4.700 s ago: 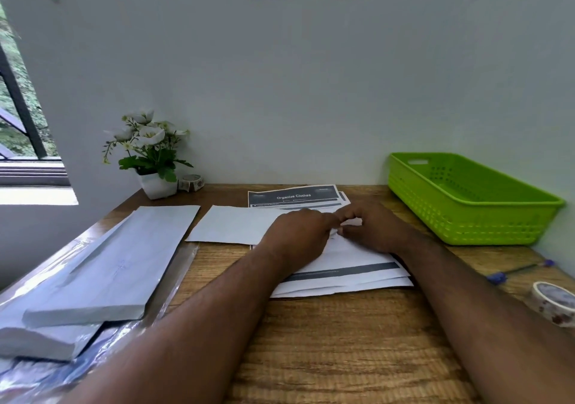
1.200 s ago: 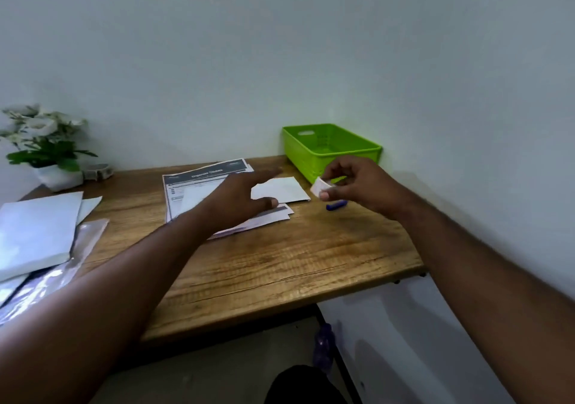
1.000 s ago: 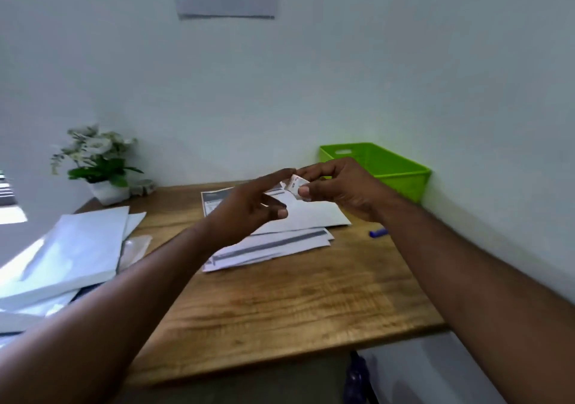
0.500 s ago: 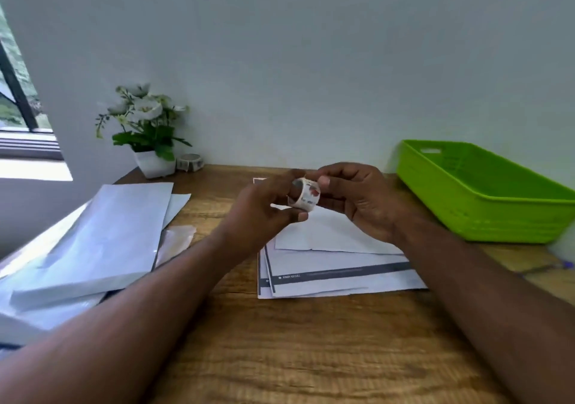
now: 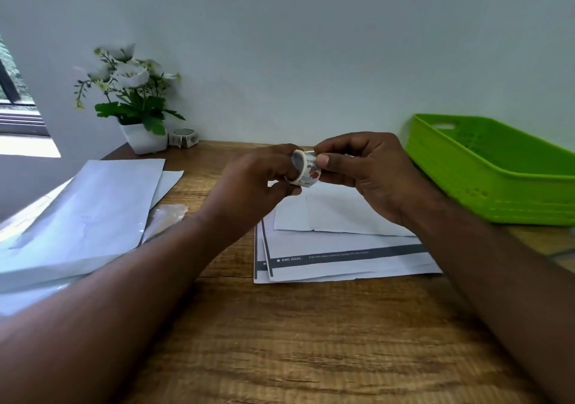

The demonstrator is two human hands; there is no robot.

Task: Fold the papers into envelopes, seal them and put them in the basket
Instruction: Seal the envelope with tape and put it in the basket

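A small roll of patterned tape (image 5: 304, 169) is held above the desk between both hands. My left hand (image 5: 256, 185) grips the roll from the left, fingers curled round it. My right hand (image 5: 362, 170) pinches the roll's outer edge with thumb and forefinger. Below the hands lies a folded white paper (image 5: 336, 213) on top of printed sheets (image 5: 342, 260). The green basket (image 5: 494, 185) stands at the right, against the wall; nothing shows inside it.
A thick stack of white paper (image 5: 84, 213) in clear wrap lies at the left. A potted white flower (image 5: 137, 108) and a second tape roll (image 5: 184, 137) stand at the back left. Bare wooden desk (image 5: 295, 341) lies in front.
My right hand picked up the tape roll from the right side of the desk and brought it to the middle. My left hand rose from the papers and joined it on the roll.
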